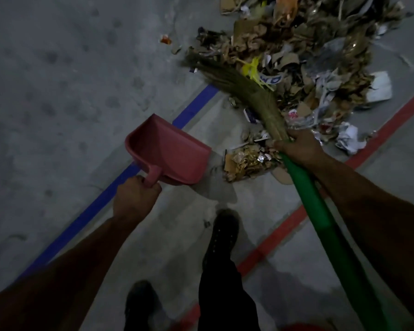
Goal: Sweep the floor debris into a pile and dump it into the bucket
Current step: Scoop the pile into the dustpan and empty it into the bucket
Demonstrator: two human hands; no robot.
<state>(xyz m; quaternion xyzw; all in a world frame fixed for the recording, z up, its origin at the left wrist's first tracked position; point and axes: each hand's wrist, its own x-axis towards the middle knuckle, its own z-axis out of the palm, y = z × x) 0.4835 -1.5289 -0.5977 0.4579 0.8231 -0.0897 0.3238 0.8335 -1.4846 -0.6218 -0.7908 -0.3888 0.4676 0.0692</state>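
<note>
A big pile of debris [304, 56], made of cardboard scraps, crumpled paper and wrappers, covers the floor at the upper right. My right hand [296, 146] grips a broom with a green handle [320, 218] just below its straw head [244, 84], which lies across the pile's left edge. My left hand [134, 197] holds a pink dustpan [167, 154] by its handle, lifted above the floor with its mouth facing the pile. A small clump of scraps [246, 163] lies between the dustpan and my right hand. No bucket is in view.
A blue tape line [89, 216] and a red tape line [268, 247] run diagonally across the grey concrete floor. My dark shoes [222, 232] stand between them. One orange scrap [165, 39] lies apart, left of the pile.
</note>
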